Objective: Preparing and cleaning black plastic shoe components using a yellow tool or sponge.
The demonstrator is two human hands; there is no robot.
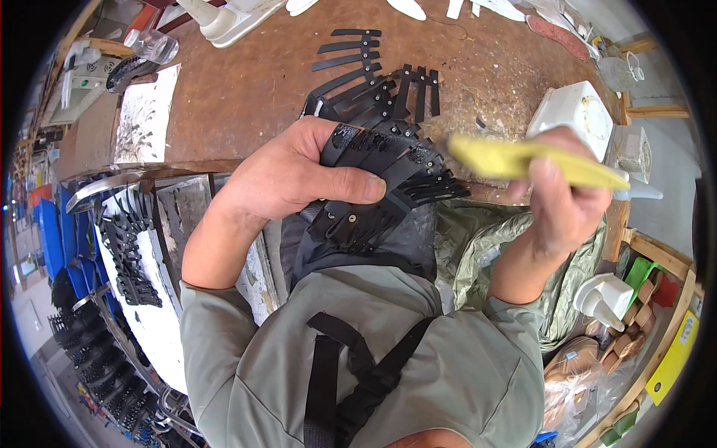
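Observation:
My left hand (pixel 295 172) is closed round a bunch of black strappy shoe uppers (pixel 358 216) above the table's front edge. Its thumb presses across the straps, which are fanned out and studded with small metal rivets. Patches on some of the straps look wet and shiny. In my right hand (pixel 562 198) is a yellow-handled brush (pixel 508 158), blurred by motion, its dark tip pointing left toward the uppers. A gap separates the brush tip from the straps. More black strap pieces (pixel 366 56) lie spread on the table just beyond.
The brown worktable (pixel 246 89) carries a white pot (pixel 571 123) at right, a stained paper sheet (pixel 146 116) and a plastic bottle (pixel 153 46) at left. Strap uppers hang over a white board (pixel 134 239) at my left. Below right sit a white container (pixel 603 299) and tan shoe parts.

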